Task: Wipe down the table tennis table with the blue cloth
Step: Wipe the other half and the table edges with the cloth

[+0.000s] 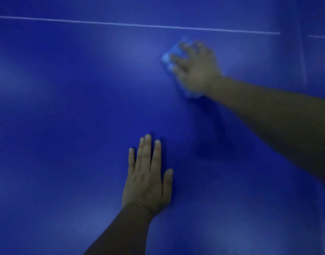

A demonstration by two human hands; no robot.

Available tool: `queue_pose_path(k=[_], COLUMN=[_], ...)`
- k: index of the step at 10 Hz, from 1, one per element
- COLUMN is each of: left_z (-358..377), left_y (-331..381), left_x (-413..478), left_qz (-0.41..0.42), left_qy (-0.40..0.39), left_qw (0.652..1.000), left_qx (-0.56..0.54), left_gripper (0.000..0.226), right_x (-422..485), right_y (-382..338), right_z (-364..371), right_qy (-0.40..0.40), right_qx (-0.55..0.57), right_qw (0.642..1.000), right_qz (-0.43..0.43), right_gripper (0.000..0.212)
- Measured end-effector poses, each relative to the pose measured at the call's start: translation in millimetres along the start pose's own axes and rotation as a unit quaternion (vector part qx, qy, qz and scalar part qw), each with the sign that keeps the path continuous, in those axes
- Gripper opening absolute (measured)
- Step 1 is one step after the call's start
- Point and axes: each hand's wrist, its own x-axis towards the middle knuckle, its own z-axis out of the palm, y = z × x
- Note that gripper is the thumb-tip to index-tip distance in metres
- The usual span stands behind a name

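The blue table tennis table [65, 107] fills the whole view. My right hand [195, 68] reaches far out over it, blurred, with spread fingers pressing down on the light blue cloth [167, 58]. The cloth shows at the fingertips and below the heel of the hand; the rest is hidden under the palm. My left hand [147, 178] lies flat on the table nearer to me, fingers straight and together, holding nothing.
A thin white line [132, 24] runs across the far part of the table, just beyond the cloth. At the far right a faint seam [303, 59] crosses the surface, and the white line is broken there.
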Motion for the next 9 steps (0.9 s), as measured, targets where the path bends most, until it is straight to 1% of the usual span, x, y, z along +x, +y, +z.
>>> queue_pose_path(k=[1, 2, 3, 4, 5, 6, 7, 8, 9], left_z=[-1, 2, 2, 2, -1, -4, -15, -24, -17], left_y=[-2, -1, 0, 2, 2, -1, -10, -23, -24], left_x=[-1, 0, 0, 0, -1, 4, 7, -20, -68], left_qz=[0.001, 0.013, 0.017, 0.016, 0.012, 0.007, -0.048, -0.031, 0.163], left_qy=[0.010, 0.004, 0.001, -0.010, -0.023, -0.031, -0.033, -0.019, -0.043], left_qw=[1.000, 1.000, 1.000, 1.000, 0.999, 0.996, 0.965, 0.963, 0.974], left_qx=[-0.024, -0.024, -0.013, -0.005, -0.019, -0.081, -0.257, -0.266, -0.154], left_gripper=[0.070, 0.065, 0.064, 0.067, 0.072, 0.077, 0.080, 0.073, 0.064], right_x=[-134, -232, -248, -253, -205, -199, -237, -269, -323], right_y=[-57, -143, -78, 49, 25, -68, -175, -224, -214], right_z=[3, -16, -33, -47, -42, -25, -4, -2, -6], right_qy=[0.016, -0.161, -0.182, -0.108, 0.011, -0.008, -0.018, -0.030, 0.012], right_qx=[-0.011, -0.027, 0.296, 0.051, 0.027, -0.001, 0.016, 0.033, 0.001], right_qw=[0.975, 0.968, 0.938, 0.988, 0.973, 0.936, 0.975, 0.965, 0.913], right_qz=[-0.223, -0.190, 0.013, -0.103, 0.230, 0.352, 0.223, 0.257, 0.409], right_gripper=[0.042, 0.043, 0.050, 0.043, 0.052, 0.053, 0.057, 0.061, 0.053])
